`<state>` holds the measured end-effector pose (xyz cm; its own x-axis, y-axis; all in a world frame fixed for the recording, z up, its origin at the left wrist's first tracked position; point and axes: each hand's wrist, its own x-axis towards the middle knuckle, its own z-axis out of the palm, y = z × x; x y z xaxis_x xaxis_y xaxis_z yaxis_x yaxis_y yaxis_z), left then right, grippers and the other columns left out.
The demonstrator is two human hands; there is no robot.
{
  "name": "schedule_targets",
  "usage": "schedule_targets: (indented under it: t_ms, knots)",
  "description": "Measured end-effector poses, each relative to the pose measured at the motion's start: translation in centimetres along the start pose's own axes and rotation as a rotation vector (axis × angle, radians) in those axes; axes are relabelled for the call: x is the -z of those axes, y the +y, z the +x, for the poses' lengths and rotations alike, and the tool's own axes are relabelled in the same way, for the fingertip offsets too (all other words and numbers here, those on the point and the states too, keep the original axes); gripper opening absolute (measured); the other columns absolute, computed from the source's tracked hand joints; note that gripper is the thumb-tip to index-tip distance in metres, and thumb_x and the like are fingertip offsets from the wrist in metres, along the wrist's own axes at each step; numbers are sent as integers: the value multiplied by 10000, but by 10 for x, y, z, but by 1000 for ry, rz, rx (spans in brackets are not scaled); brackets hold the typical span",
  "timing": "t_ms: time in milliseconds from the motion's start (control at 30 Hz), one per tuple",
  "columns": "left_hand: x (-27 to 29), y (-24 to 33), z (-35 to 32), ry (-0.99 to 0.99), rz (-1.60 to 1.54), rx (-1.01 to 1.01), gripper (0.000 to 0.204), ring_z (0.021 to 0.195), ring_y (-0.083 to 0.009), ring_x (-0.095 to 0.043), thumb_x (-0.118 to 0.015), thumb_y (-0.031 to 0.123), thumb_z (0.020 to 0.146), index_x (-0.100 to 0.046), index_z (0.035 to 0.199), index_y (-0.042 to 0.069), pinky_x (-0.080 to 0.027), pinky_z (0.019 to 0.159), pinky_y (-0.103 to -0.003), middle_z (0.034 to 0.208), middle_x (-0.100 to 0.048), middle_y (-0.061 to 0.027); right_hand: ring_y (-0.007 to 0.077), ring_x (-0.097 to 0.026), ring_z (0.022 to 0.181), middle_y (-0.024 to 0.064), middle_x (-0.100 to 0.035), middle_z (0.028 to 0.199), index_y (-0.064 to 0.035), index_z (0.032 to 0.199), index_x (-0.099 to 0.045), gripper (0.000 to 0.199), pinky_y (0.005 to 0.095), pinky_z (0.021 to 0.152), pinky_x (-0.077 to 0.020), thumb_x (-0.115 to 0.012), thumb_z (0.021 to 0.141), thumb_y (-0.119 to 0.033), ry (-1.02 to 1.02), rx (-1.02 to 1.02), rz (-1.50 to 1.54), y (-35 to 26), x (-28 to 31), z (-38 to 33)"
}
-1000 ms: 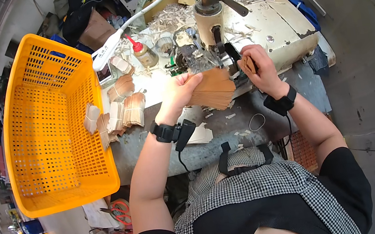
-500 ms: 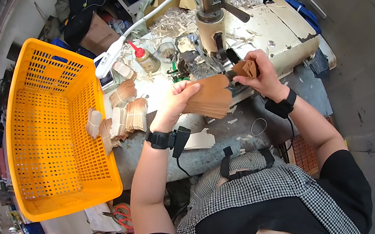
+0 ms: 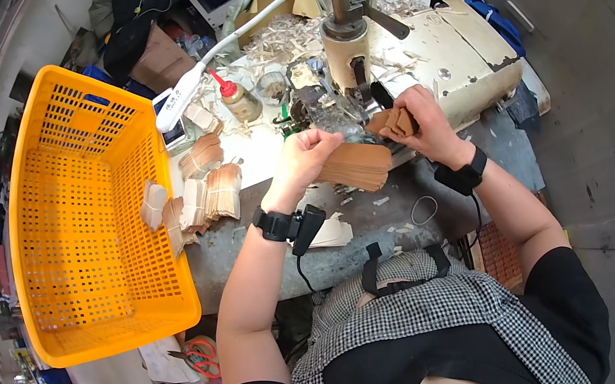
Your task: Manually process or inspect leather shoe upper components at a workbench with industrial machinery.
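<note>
My left hand (image 3: 304, 161) is closed around a fanned stack of flat brown leather-like strips (image 3: 359, 168), with thumb and forefinger pinched above it. A smaller bunch of brown strips (image 3: 397, 124) is gripped in my right hand (image 3: 429, 127), its pieces bent and layered between thumb and fingers. Both hands are just in front of the working head of a cream-coloured machine (image 3: 347, 51). The machine's lower parts are partly hidden behind my right hand and its strips.
At the left stands a yellow plastic basket (image 3: 187, 273). Banded bundles of strips (image 3: 223, 191) lie beside it. Beyond them are a red-tipped bottle (image 3: 239, 102), a white lamp arm (image 3: 240, 31) and heaped scraps (image 3: 285, 35). Pale pieces (image 3: 331, 233) and a rubber band (image 3: 424, 209) lie nearer me.
My left hand has moved right, and its thumb has come off the top of the stack into a pinch. The strips in my right hand have shifted and show more layers.
</note>
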<state>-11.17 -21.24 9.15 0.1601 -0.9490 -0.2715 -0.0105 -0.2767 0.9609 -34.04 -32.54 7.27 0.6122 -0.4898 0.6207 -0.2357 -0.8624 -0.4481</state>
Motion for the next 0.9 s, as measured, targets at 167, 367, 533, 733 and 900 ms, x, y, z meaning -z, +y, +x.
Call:
schedule_targets:
  t_ms: [167, 367, 533, 733, 900]
  knots:
    - [2, 5, -4, -49, -5, 20, 170, 678, -13, -552, -660, 218, 907, -638, 794, 92, -441, 630, -191, 776, -645, 54, 299, -496, 818, 100, -504, 876, -49, 965, -511, 507, 371, 731, -427, -866, 631, -187, 77, -57, 83, -2, -1, -4]
    - [2, 3, -5, -62, 10, 19, 170, 685, -11, -552, -657, 220, 910, -639, 803, 88, -438, 638, -189, 783, -646, 54, 288, -489, 779, 103, -498, 854, -47, 951, -508, 521, 357, 672, -428, -881, 625, -209, 124, -37, 143, -5, 1, -3]
    - [1, 2, -6, -50, -5, 4, 182, 667, -9, -536, -655, 220, 910, -646, 800, 75, -433, 619, -193, 761, -636, 57, 285, -486, 743, 104, -493, 825, -44, 930, -511, 474, 359, 653, -419, -867, 648, -180, 134, -21, 101, -5, 0, -2]
    - [1, 2, -8, -55, -4, 17, 160, 682, -10, -559, -652, 217, 910, -647, 826, 82, -446, 636, -189, 785, -651, 53, 289, -484, 724, 108, -488, 795, -41, 914, -518, 403, 363, 642, -411, -837, 689, -147, 138, -7, 87, -6, -1, -1]
    - [0, 1, -8, -39, -17, 13, 166, 666, -9, -541, -655, 212, 908, -650, 810, 77, -436, 617, -195, 764, -642, 57, 286, -484, 726, 106, -492, 803, -41, 910, -519, 366, 358, 644, -407, -815, 708, -113, 135, -11, 84, -5, -2, -2]
